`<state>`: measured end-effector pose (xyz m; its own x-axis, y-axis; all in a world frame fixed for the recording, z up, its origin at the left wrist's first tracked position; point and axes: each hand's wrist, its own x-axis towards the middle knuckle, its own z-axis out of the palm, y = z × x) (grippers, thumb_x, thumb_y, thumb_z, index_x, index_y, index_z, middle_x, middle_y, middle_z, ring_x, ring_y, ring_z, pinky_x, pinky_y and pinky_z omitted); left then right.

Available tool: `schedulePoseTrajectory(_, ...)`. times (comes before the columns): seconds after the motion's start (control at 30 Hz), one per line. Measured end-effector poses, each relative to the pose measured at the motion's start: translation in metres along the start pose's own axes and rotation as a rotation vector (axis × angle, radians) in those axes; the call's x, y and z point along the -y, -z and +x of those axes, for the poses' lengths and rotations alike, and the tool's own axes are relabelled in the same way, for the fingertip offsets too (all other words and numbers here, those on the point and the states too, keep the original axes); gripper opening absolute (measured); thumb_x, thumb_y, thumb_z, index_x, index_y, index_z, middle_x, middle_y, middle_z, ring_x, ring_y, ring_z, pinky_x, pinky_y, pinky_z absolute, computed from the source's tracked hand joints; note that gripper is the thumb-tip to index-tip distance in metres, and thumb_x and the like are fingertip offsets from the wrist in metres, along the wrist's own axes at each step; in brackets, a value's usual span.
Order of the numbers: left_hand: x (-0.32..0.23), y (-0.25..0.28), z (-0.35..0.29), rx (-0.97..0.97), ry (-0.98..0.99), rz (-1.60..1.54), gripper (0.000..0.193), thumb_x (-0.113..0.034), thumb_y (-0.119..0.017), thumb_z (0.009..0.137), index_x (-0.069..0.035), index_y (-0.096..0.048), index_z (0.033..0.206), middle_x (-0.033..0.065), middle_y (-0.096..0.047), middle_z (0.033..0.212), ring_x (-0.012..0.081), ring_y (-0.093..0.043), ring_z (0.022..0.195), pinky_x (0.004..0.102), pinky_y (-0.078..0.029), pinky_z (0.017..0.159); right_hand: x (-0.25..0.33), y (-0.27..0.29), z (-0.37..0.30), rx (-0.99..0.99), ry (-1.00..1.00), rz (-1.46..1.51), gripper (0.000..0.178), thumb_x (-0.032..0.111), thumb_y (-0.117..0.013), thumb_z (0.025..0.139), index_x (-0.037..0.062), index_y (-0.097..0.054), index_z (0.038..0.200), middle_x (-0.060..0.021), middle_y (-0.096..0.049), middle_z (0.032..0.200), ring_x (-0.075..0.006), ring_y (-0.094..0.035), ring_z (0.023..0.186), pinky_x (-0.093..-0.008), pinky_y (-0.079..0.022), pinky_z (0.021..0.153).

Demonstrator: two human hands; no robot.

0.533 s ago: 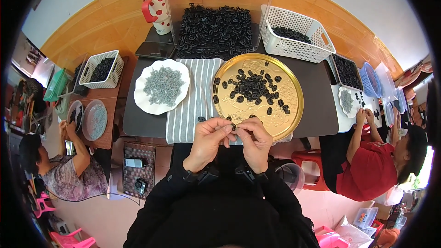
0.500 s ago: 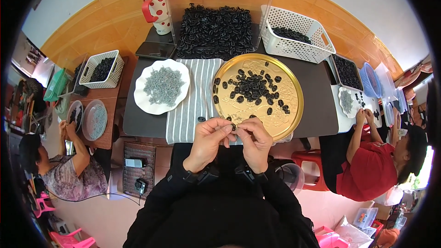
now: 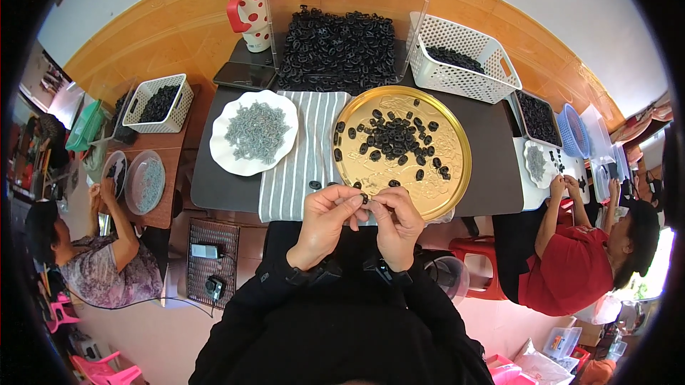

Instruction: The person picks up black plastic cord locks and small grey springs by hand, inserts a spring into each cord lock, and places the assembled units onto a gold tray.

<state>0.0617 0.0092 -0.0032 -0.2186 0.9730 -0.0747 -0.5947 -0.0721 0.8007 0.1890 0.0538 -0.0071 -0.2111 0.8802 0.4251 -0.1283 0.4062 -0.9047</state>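
Observation:
My left hand (image 3: 322, 226) pinches a small black oval part (image 3: 364, 199) between thumb and fingers, over the near edge of a round gold tray (image 3: 442, 198). Close against it, my right hand (image 3: 398, 229) is also closed in a pinch at that part; whatever sits in its fingertips is too small to make out. Many similar black oval parts (image 3: 392, 139) lie loosely heaped on the tray. Left of the tray, a grey-striped cloth (image 3: 303, 149) carries one loose black part (image 3: 315, 184). A white wavy-rimmed plate (image 3: 218, 148) holds a pile of small greyish pieces (image 3: 257, 132).
A clear bin (image 3: 421, 0) full of black parts stands behind the tray, with a white perforated basket (image 3: 464, 84) to its right. A dotted tumbler (image 3: 250, 17) and a phone (image 3: 245, 76) are at the back left. People work at side tables on both sides.
Both hands stay pinched together at the small black part, with only slight finger movement. The whole view has shifted a little.

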Motion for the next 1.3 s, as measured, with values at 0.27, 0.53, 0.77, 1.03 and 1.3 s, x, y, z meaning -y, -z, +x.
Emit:
schedulePoseTrajectory(0.27,0.001,0.002,0.0,0.01,-0.033,0.011,0.012,-0.002,-0.058,0.091,0.005,-0.063,0.1,0.0116,-0.067,0.081,0.0132,-0.064,0.066,0.0206,-0.049,0.052,0.003,-0.002,0.001,-0.011,0.035,-0.059,0.007,-0.005,-0.064,0.083,-0.0031,-0.063,0.089,-0.0085,-0.058,0.085,-0.0137,-0.057,0.073,-0.0228,-0.046,0.063)
schedulePoseTrajectory(0.53,0.003,0.003,-0.002,0.01,-0.043,0.039,0.012,-0.002,-0.061,0.089,0.004,-0.064,0.099,0.0089,-0.066,0.08,0.012,-0.064,0.067,0.0208,-0.049,0.053,0.003,-0.001,0.001,0.019,0.078,-0.145,0.008,-0.006,-0.064,0.081,-0.003,-0.062,0.089,-0.0093,-0.057,0.081,-0.0156,-0.056,0.07,-0.0239,-0.045,0.061)
schedulePoseTrajectory(0.77,0.008,-0.003,-0.008,-0.048,-0.114,0.188,0.011,-0.003,-0.06,0.091,0.004,-0.065,0.098,0.0066,-0.065,0.077,0.0088,-0.061,0.066,0.0199,-0.048,0.053,0.004,0.0,0.002,0.075,0.145,-0.239,0.007,-0.007,-0.061,0.082,-0.0027,-0.056,0.084,-0.0116,-0.053,0.078,-0.0218,-0.053,0.065,-0.0288,-0.043,0.058)
schedulePoseTrajectory(1.03,0.011,-0.001,-0.007,-0.018,-0.098,0.197,0.011,-0.003,-0.059,0.091,0.004,-0.064,0.098,0.0055,-0.065,0.076,0.0081,-0.06,0.066,0.0203,-0.048,0.053,-0.001,0.007,0.008,0.205,0.195,-0.28,0.006,-0.005,-0.059,0.084,-0.0029,-0.054,0.081,-0.0119,-0.052,0.075,-0.0222,-0.052,0.063,-0.0293,-0.042,0.056)
schedulePoseTrajectory(1.3,0.013,-0.001,-0.003,-0.035,-0.104,0.121,0.011,-0.003,-0.059,0.091,0.003,-0.064,0.098,0.0067,-0.066,0.079,0.0092,-0.061,0.067,0.0217,-0.049,0.057,0.008,0.011,0.015,0.073,0.095,-0.124,0.002,-0.004,-0.057,0.086,-0.0036,-0.058,0.087,-0.0116,-0.057,0.08,-0.0174,-0.055,0.068,-0.0268,-0.044,0.06)
